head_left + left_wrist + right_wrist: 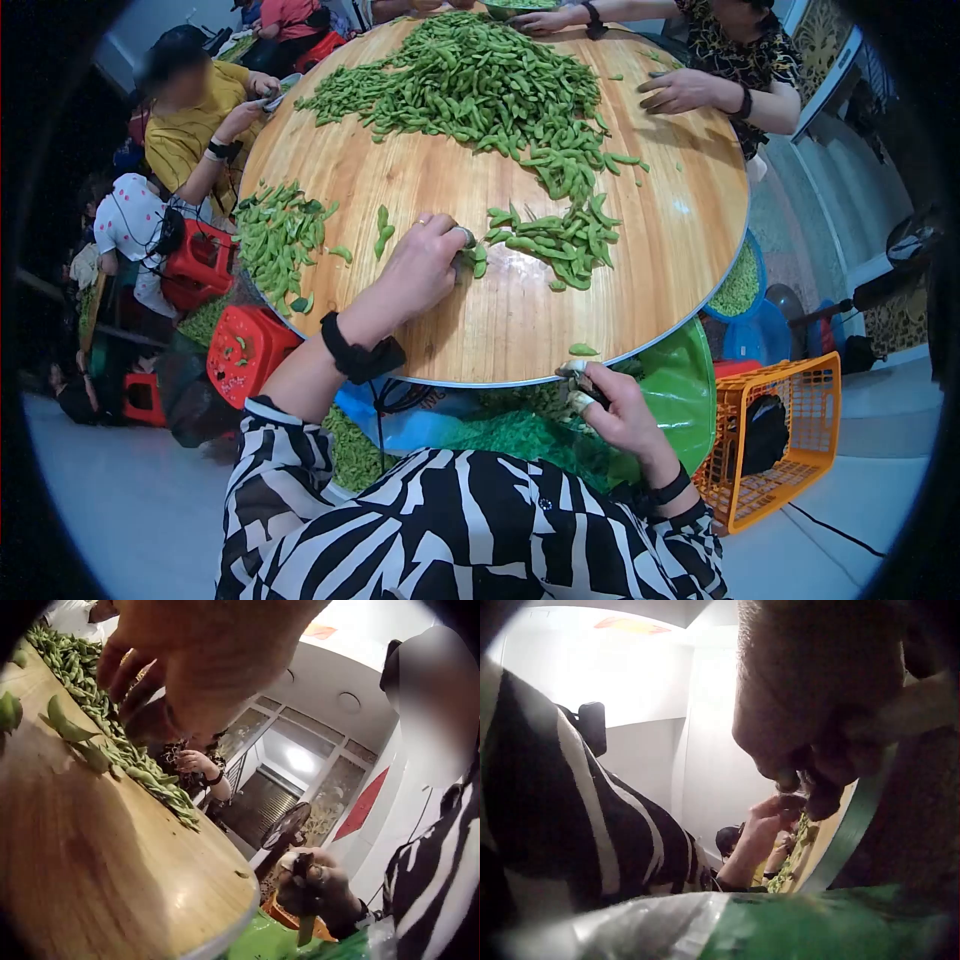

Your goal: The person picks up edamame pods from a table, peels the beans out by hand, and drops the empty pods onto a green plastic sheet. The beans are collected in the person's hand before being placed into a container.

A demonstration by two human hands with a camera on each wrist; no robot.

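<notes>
My left hand (425, 262) reaches over the wooden table with its fingers bent down, gripping a few green edamame pods (477, 262) that show beside the fingertips. Right of it lies a small heap of pods (560, 243). Two pods (383, 235) lie just to its left. My right hand (620, 408) is at the near table edge, fingers curled and thumb against them. Pale wraps (580, 400) cover its fingertips. I cannot tell whether anything is pinched there. One loose pod (583, 350) lies on the table just beyond it. In the left wrist view, pods (75, 727) lie beyond the left fingers.
A big pod pile (480, 90) covers the far side of the round table (360, 180); another (275, 240) lies at left. People sit around it. Below the near edge are a green bag (680, 390), an orange crate (785, 440), a red stool (245, 350) and a blue basin (745, 280).
</notes>
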